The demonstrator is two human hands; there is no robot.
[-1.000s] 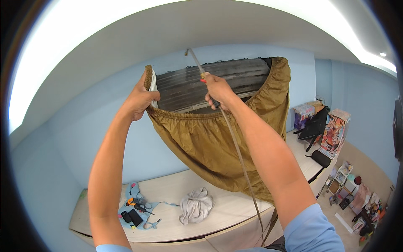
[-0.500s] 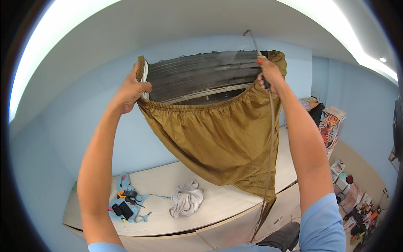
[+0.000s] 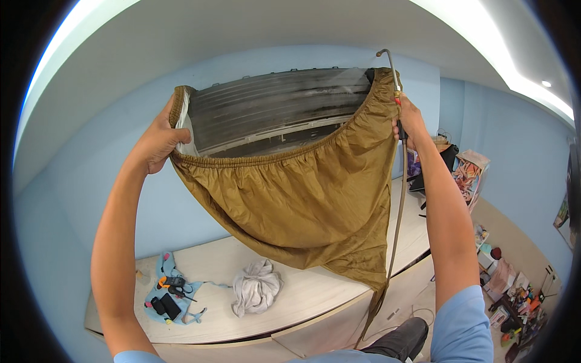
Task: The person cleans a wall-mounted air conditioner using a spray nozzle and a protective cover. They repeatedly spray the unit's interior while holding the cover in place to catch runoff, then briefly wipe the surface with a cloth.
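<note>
A wall-mounted air conditioner [image 3: 272,109] has its front cover off, and its dark ridged coil shows. Around it hangs a brown cleaning cover [image 3: 302,193] with an elastic rim, sagging below into a pointed end. My left hand [image 3: 160,142] grips the cover's rim at the unit's left end, thumb in front and fingers mostly hidden behind. In my right hand [image 3: 413,124] is a spray wand [image 3: 391,72], held upright beside the cover's right edge. The wand's bent tip points left, and a fine spray leaves it toward the coil. A hose [image 3: 397,224] runs down from the handle.
Below stands a long pale cabinet [image 3: 212,330]. On its top lie a crumpled grey cloth [image 3: 257,287] and a light-blue cloth [image 3: 164,266] with small dark tools. Boxes [image 3: 469,172] stand at the right; a cluttered desk [image 3: 514,302] is lower right.
My right hand has moved right with the spray wand, from in front of the coil to beyond the cover's right edge. My left hand keeps its grip on the rim; the view has shifted slightly.
</note>
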